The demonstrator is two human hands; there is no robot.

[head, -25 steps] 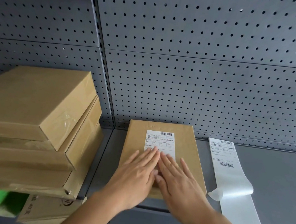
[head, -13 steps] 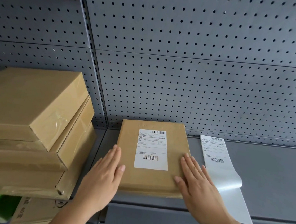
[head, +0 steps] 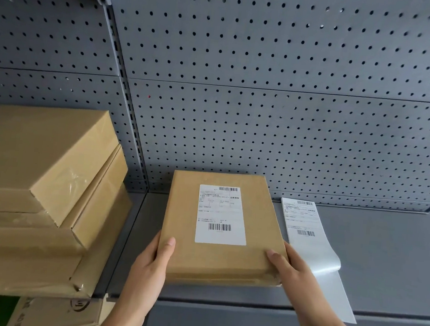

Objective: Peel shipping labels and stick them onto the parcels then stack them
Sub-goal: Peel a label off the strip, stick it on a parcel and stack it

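head view. a flat brown parcel [head: 217,231] lies on the grey shelf [head: 383,258], just right of the stack of parcels [head: 39,198] and close to the pegboard back wall [head: 268,89]. a white shipping label [head: 222,214] sits flat on the top face of the parcel, upright to the viewer, with no lifted corner visible. the left hand [head: 150,267] clasps the near-left edge of the parcel, thumb on top and the remaining fingers hidden beneath or beside the box; the right hand [head: 290,272] clasps the near-right corner in the same way, fingers closed on the cardboard. whether the near edge is off the shelf cannot be told. just right of the parcel lies the label strip [head: 309,240], one printed label at its far end and bare glossy backing curling up nearer the viewer.

judgement: labelling of this parcel appears complete and the step in hand is the lift toward the stack. the box looks stiff, thin and fairly light; its smooth cardboard may slip, so a two-sided hold at opposite edges, as shown, suits it. the stack is uneven, its upper boxes skewed, so a careless set-down could leave the parcel tilted.
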